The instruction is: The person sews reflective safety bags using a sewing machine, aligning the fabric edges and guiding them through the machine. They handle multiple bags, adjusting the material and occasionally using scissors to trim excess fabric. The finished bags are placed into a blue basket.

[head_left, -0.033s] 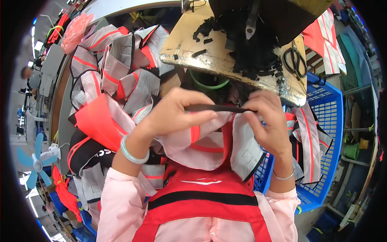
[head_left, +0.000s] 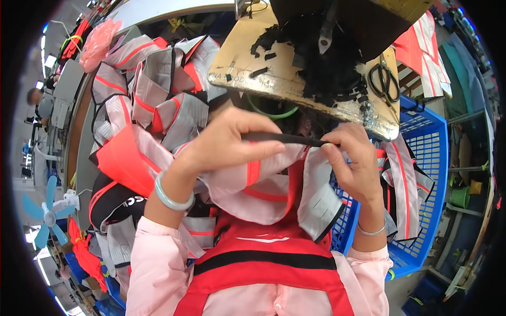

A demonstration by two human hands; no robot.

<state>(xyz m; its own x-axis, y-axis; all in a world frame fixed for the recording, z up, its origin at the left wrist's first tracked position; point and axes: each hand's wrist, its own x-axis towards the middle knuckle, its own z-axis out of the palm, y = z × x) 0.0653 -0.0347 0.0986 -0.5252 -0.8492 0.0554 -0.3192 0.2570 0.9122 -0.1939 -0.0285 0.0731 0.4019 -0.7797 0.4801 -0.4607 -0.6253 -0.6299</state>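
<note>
Between my two hands a black fabric strip is stretched nearly level; it looks like the edging of a grey-and-red fabric piece. My left hand has its left end between thumb and fingers. Thumb and forefinger of my right hand pinch the other end. Below the strip the fabric hangs in a loop over my red apron, with a grey flap under the right hand. My left palm hides part of the strip.
A heap of similar grey-and-red pieces lies left. Ahead is a worn board with black scraps and black-handled scissors. At right stands a blue basket holding more pieces. A green rim shows under the board.
My right thumb and fingers have moved slightly and now pinch the strip's end more tightly. The left hand has shifted very little, still gripping the strip, and the hanging fabric has swung slightly left.
</note>
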